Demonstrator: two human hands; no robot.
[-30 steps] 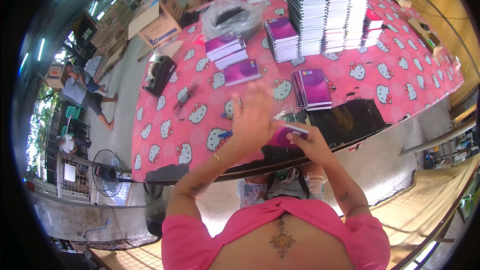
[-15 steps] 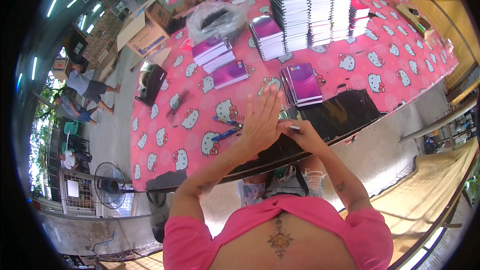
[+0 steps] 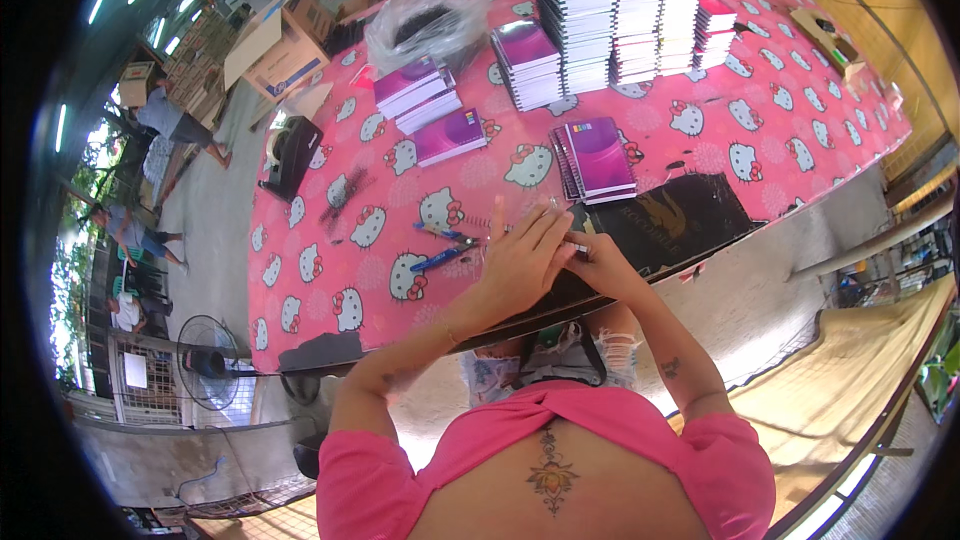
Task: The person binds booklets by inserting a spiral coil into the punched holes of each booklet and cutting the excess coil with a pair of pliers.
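Observation:
My left hand (image 3: 522, 258) lies flat with its fingers stretched out, over the near edge of the table. Close beside it, my right hand (image 3: 606, 265) is closed on a small, thin thing, mostly hidden between the hands; I cannot make out its kind. Blue-handled pliers (image 3: 445, 254) lie just left of my left hand. Beyond my hands rests a small pile of purple spiral notebooks (image 3: 600, 158). Under and right of my right hand, a black board (image 3: 700, 225) lies along the table's edge.
Tall stacks of spiral notebooks (image 3: 572, 35) stand at the back. Shorter purple notebook piles (image 3: 415, 90) lie left of them, near a clear plastic bag (image 3: 430, 30). A black tape dispenser (image 3: 290, 155) sits at the left edge. A cardboard box (image 3: 285, 50) and a fan (image 3: 210, 365) stand beyond the table.
My left hand has lowered, its raised fingers now flatter and nearer the right hand. The whitish end by my right fingers shows less. The view has shifted slightly.

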